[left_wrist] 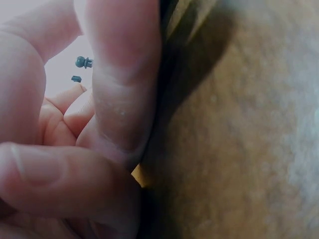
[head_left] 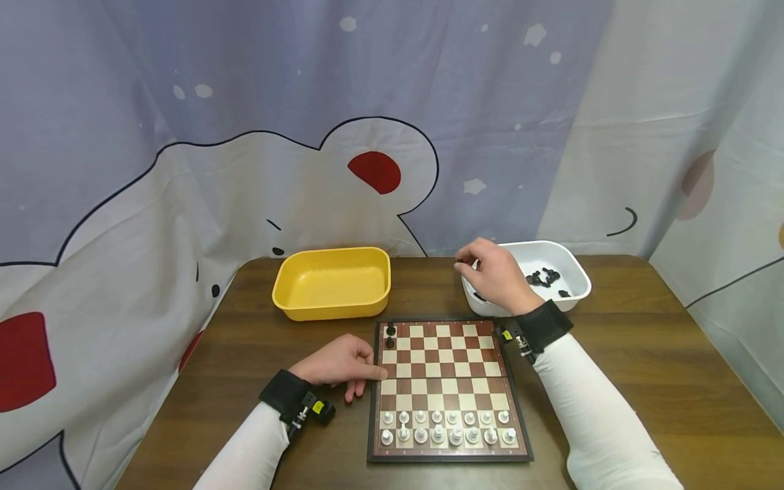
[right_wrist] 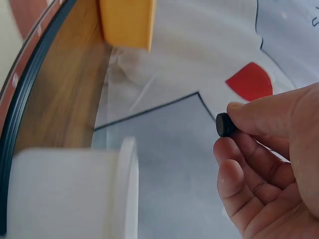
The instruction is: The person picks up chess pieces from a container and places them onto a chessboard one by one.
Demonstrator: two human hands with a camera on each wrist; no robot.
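The chessboard lies flat with white chess pieces in two rows along its near side. Two black chess pieces stand in its far left corner. My left hand rests at the board's left edge, one fingertip touching the border, other fingers loosely bent beside it. Above the left end of the white basin, my right hand pinches a black chess piece between thumb and fingers. Only the piece's round base shows in the right wrist view. More black pieces lie loose in that basin.
A yellow basin stands at the back left of the wooden table. The white basin is behind the board's far right corner. A patterned curtain hangs just behind the table's far edge.
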